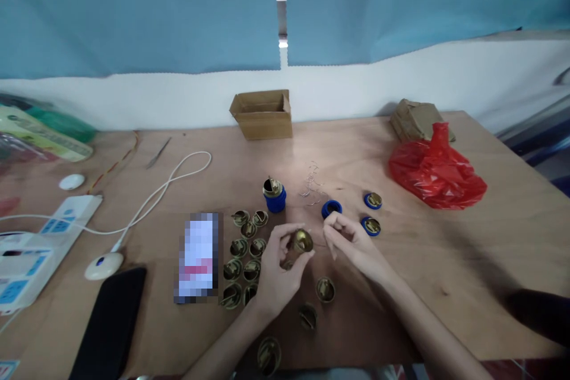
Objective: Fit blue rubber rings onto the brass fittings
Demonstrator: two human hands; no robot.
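Note:
My left hand (pixel 278 267) is closed around a small brass cup (pixel 303 241), held up over the wooden table (pixel 467 261). My right hand (pixel 350 243) is pinched just right of the cup, its fingertips together on something too thin to make out. Several more brass cups (pixel 244 255) lie in a cluster left of my left hand, and others (pixel 325 289) lie below my hands. A blue cap with a brass insert (pixel 275 195) stands beyond the hands. An empty blue ring (pixel 332 208) and two blue caps with brass inside (pixel 373 200) lie near my right hand. Thin wire springs (pixel 313 187) are scattered behind.
An open cardboard box (pixel 262 113) stands at the back centre. A red plastic bag (pixel 436 172) and brown packet lie back right. A power strip (pixel 40 243), white cable (pixel 169 184), black phone (pixel 111 320) and a blurred card (pixel 199 256) occupy the left.

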